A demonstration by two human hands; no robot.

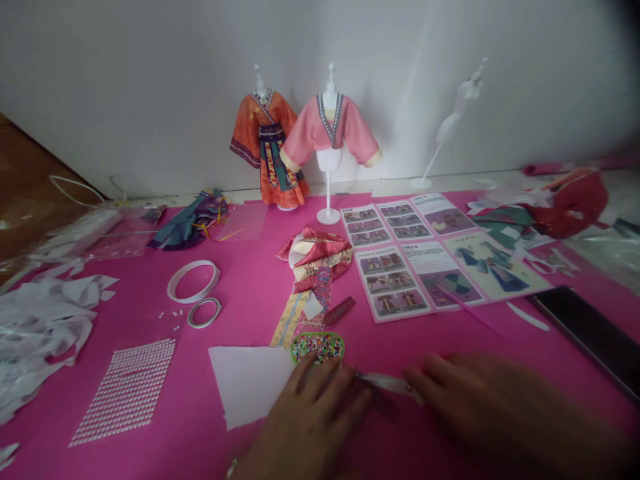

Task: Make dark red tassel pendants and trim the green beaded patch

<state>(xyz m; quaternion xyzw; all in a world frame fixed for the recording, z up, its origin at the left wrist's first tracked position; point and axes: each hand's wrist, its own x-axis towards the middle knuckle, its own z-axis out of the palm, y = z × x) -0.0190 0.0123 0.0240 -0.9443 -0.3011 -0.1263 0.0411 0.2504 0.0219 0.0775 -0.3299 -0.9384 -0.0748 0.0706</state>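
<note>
My left hand [320, 400] lies with its fingers stretched out and slightly spread. Its fingertips reach the near edge of a green oval dish of multicoloured beads [317, 345], and it partly covers a white sheet of paper [250, 380]. To its right, my right hand [470, 393] is blurred, with its fingers closed on the end of a slim silvery tool that looks like tweezers [385, 382]. The tool points left, towards the left hand's fingers. Whether its tip touches anything is unclear.
Behind the dish lie patterned fabric pieces [320, 260] and a printed instruction sheet [395, 283]. Two dressed mini mannequins [329, 127] and a bare one [455, 113] stand at the back. Tape rolls [193, 281] and a rhinestone sheet [127, 387] are left, a phone [590, 333] right.
</note>
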